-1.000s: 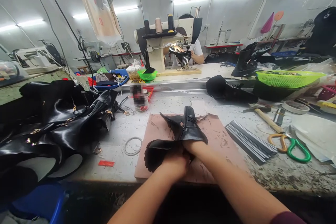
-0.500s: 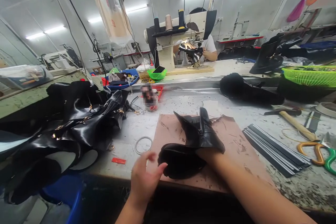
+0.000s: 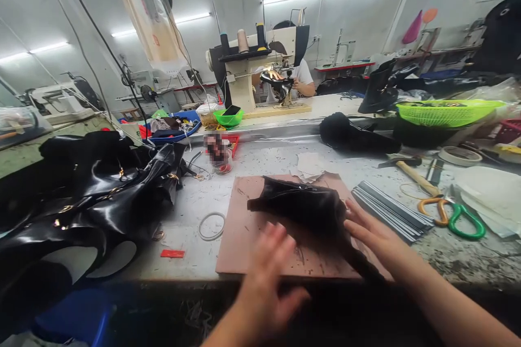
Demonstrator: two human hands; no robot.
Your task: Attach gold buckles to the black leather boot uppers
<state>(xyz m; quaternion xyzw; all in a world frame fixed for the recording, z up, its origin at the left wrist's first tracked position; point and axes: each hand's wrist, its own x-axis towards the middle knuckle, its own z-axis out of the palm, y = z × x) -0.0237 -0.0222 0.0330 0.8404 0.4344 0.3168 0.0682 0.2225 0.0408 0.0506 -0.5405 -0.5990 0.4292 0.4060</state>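
Note:
A black boot upper (image 3: 301,203) lies on its side across a pinkish-brown board (image 3: 240,244), its dark fuzzy part trailing towards the board's front right edge. My left hand (image 3: 268,276), blurred by motion, hovers over the near part of the board with its fingers apart and nothing in them. At the upper's right end is my right hand (image 3: 372,233), with fingers stretched out along its edge; whether they press on it I cannot tell.
Shiny black boot uppers (image 3: 118,200) are heaped at left. Grey-white strips (image 3: 391,211), scissors (image 3: 464,222) and a hammer (image 3: 419,179) lie at right. Beyond stand a green basket (image 3: 443,114) and a sewing machine (image 3: 244,81), with a person (image 3: 303,81) working behind it.
The boot upper has turned from standing with my right hand inside to lying flat on its side. My right hand has come out of it; my left has moved right. The view has shifted right.

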